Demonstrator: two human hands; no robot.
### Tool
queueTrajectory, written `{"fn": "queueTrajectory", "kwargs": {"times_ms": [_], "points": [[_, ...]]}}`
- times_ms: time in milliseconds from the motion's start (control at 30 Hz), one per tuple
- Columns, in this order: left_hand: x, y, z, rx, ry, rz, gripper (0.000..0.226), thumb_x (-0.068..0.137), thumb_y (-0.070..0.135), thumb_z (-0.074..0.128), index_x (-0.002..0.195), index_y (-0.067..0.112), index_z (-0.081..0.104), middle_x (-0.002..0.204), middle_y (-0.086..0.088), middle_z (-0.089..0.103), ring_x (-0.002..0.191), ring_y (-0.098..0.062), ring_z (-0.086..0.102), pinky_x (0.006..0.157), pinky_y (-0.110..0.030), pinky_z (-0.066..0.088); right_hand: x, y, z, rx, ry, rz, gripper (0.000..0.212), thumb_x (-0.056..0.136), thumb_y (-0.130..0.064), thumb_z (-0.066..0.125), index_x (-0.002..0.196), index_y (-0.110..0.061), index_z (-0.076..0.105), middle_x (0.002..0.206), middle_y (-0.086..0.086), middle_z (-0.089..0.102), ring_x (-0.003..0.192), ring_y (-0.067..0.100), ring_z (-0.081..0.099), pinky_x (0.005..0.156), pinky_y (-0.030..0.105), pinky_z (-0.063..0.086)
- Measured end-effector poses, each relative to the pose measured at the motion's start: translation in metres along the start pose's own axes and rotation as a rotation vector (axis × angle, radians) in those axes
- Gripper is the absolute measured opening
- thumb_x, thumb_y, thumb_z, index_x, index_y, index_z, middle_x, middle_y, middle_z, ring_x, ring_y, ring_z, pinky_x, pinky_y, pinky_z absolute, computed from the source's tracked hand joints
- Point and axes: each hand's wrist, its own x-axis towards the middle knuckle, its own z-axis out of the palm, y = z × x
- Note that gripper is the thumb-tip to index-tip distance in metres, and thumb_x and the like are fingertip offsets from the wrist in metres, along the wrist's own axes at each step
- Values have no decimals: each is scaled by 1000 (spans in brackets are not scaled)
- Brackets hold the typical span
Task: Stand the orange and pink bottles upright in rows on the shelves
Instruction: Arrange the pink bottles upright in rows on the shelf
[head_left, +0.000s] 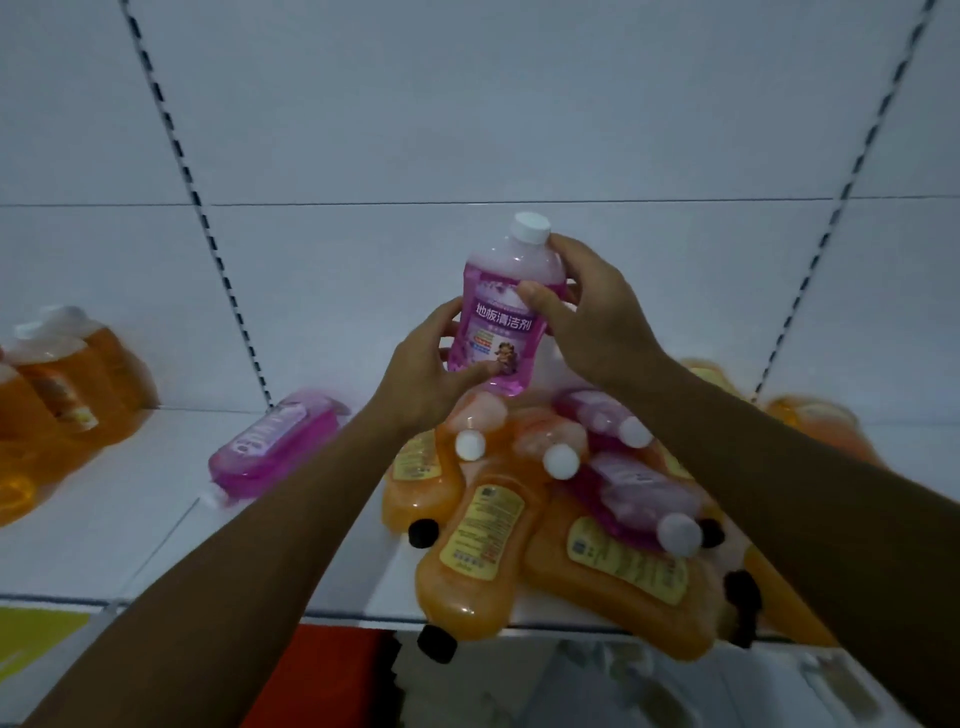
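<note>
Both hands are on one pink bottle (506, 306), held up in the air above the heap, nearly upright with its white cap (530, 227) on top. The left hand (431, 364) wraps the lower body, thumb across the label; the right hand (582, 306) clamps the shoulder, thumb on the front, a fingertip just by the cap. Below sits the pile (561, 519) of orange and pink bottles lying flat on the shelf (156, 530), some overhanging the front edge. One more pink one (275, 441) lies on its side to the left, and orange bottles (67, 384) stand upright at far left.

How will it handle? Full of liquid, foam showing at the top, so likely weighty for its size, with the load sloshing. Smooth plastic and a glossy label look slippery; the walls probably give under a squeeze. The waist of the body seems the best hold, not the cap. The flat base should stand steadily.
</note>
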Motion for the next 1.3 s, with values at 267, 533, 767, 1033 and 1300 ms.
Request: {"fn": "queueTrajectory", "kwargs": {"times_ms": [267, 533, 767, 1033, 1300], "points": [[26, 91, 146, -3, -107, 142, 64, 80, 35, 75, 136, 21, 48, 113, 9, 62, 90, -1, 61, 74, -9, 49, -49, 23, -160, -76, 153, 38, 50, 89, -28, 67, 135, -21, 48, 114, -10, 60, 96, 1, 61, 79, 16, 54], [32, 192, 328, -79, -291, 192, 56, 80, 28, 77, 128, 15, 52, 111, 6, 62, 86, -3, 60, 66, -9, 47, -127, 72, -337, -302, 297, 153, 64, 84, -30, 73, 139, -15, 45, 124, 3, 59, 105, 15, 59, 87, 25, 54], [18, 238, 475, -175, -535, 169, 56, 81, 26, 76, 129, 14, 49, 114, 2, 61, 95, -13, 61, 73, -12, 48, -197, 122, -445, -460, 346, 326, 63, 85, -30, 73, 139, -17, 43, 128, 5, 56, 112, 20, 56, 95, 38, 52], [44, 244, 585, -213, -714, 202, 55, 81, 31, 74, 128, 16, 50, 111, 5, 63, 91, -7, 62, 74, -11, 49, -212, 178, -507, -587, 382, 518, 61, 87, -20, 70, 141, -18, 41, 136, 2, 50, 120, 12, 46, 95, 14, 34], [108, 232, 674, -273, -780, 163, 53, 75, 39, 72, 121, 31, 47, 113, 4, 65, 99, -17, 64, 88, -40, 56, -182, 260, -553, -680, 430, 547, 62, 84, -20, 74, 139, -18, 44, 133, 3, 54, 121, 18, 49, 103, 26, 38]]}}
